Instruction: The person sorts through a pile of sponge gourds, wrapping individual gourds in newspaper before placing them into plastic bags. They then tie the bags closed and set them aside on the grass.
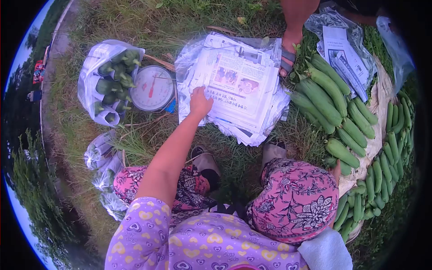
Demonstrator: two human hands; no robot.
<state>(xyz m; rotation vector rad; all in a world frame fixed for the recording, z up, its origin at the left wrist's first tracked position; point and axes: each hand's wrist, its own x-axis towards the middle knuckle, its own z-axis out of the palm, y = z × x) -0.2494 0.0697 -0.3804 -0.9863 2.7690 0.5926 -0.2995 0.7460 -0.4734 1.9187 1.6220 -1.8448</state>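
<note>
My left hand (199, 102) reaches forward to a stack of newspapers (243, 85) lying on clear plastic on the grass. Its fingers are curled on the lower left corner of the top sheet. Only a sliver of my right hand (336, 170) shows beyond my right knee. It is beside a large green cucumber (342, 152) at the near end of a pile, and its fingers are hidden. My knees, in pink flowered cloth, fill the lower middle of the view.
A round weighing scale (152, 87) stands left of the newspapers, beside a plastic bag of paper-wrapped cucumbers (112, 81). Big cucumbers (326, 96) and smaller ones (387, 166) lie at the right on a sheet. Another person's sandalled foot (288, 51) stands behind the papers. Wrapped bundles (101, 155) lie left.
</note>
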